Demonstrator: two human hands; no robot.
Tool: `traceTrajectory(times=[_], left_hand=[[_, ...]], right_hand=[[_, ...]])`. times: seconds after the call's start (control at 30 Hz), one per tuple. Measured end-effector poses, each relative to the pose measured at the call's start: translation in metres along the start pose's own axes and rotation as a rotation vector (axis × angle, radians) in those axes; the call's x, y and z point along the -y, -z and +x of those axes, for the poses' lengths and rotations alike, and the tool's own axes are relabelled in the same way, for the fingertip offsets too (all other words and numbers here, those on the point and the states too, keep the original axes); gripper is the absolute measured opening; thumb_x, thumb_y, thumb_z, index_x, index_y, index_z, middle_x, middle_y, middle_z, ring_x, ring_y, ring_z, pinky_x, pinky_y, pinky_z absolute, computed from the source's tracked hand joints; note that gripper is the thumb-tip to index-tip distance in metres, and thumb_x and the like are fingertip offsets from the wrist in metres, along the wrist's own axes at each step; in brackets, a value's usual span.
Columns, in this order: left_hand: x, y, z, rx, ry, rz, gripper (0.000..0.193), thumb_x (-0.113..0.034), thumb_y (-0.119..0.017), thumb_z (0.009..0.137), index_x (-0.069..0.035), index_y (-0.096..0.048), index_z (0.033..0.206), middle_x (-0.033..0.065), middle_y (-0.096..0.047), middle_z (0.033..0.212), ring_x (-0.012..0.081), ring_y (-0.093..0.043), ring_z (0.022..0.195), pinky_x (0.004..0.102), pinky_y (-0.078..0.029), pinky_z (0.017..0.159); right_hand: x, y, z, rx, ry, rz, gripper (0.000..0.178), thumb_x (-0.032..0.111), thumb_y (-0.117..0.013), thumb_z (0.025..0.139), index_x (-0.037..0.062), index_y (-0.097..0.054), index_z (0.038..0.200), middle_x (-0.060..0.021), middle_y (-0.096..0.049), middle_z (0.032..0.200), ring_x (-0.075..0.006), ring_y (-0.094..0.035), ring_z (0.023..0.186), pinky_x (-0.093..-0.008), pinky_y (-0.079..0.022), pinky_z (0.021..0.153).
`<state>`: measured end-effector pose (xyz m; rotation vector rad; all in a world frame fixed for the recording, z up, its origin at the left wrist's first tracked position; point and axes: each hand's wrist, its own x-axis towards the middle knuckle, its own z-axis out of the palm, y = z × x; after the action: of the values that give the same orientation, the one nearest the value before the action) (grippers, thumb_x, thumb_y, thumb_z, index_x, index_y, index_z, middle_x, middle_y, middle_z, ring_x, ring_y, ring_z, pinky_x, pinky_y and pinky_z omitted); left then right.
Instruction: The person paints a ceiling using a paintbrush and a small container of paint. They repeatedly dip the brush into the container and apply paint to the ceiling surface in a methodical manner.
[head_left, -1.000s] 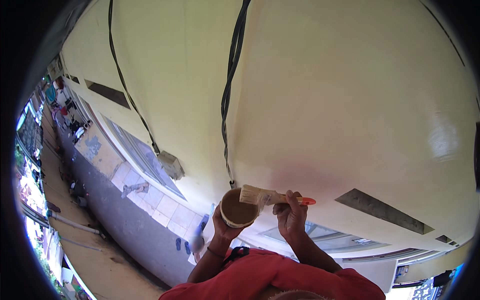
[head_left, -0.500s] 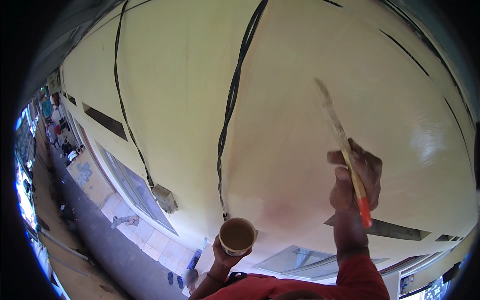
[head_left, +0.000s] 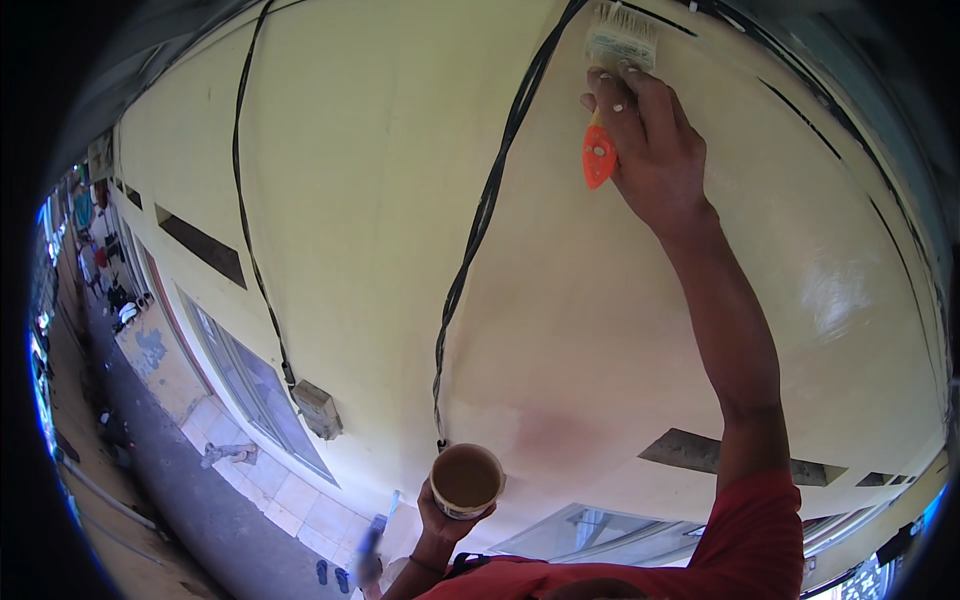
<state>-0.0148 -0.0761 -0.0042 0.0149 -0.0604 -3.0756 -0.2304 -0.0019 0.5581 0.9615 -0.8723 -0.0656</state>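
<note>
My right hand (head_left: 660, 150) is raised high with its fingers closed around a paintbrush (head_left: 622, 45). The brush's wide pale bristles point up at the top of the cream wall (head_left: 620, 270), just right of the thick black cables, and seem to touch it. Its orange-red handle end (head_left: 599, 158) hangs below my fingers. Low in the middle, my left hand (head_left: 447, 522) is wrapped round a small round tub (head_left: 467, 480), held mouth up. Brownish liquid shows inside it.
Twisted black cables (head_left: 487, 200) run down the wall, and a thinner cable (head_left: 241, 190) ends at a grey box (head_left: 318, 408). Windows (head_left: 250, 370) line the lower wall. Down at left lie a paved passage (head_left: 200, 520), a rag (head_left: 228, 453) and dark slippers (head_left: 333, 575).
My right arm has stretched upward, taking the brush from mid-wall to the wall's top near the cables. The brush has turned its flat side to view. My left hand still holds the tub.
</note>
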Motion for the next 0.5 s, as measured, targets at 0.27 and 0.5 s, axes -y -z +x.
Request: traceTrajectory(times=[0.27, 0.5], left_hand=[[-0.007, 0.014, -0.001, 0.105, 0.010, -0.094, 0.067, -0.062, -0.053, 0.102, -0.025, -0.055, 0.158, 0.0124, -0.053, 0.163, 0.0427, -0.050, 0.151, 0.0755, -0.049, 0.109], [-0.004, 0.015, 0.003, 0.070, 0.007, -0.084, 0.067, -0.061, -0.053, 0.103, -0.024, -0.054, 0.159, 0.0125, -0.053, 0.163, 0.0426, -0.051, 0.150, 0.0742, -0.051, 0.107]], right_hand=[[-0.013, -0.023, 0.019, -0.011, -0.001, -0.021, 0.032, 0.011, -0.088, 0.088, 0.0095, -0.075, 0.117, -0.0048, -0.065, 0.111, -0.0213, -0.076, 0.095, -0.0304, -0.068, 0.075], [-0.017, -0.011, 0.046, 0.046, -0.006, 0.140, 0.031, 0.006, -0.080, 0.086, 0.0047, -0.070, 0.115, -0.0115, -0.063, 0.113, -0.0286, -0.072, 0.102, -0.0400, -0.065, 0.081]])
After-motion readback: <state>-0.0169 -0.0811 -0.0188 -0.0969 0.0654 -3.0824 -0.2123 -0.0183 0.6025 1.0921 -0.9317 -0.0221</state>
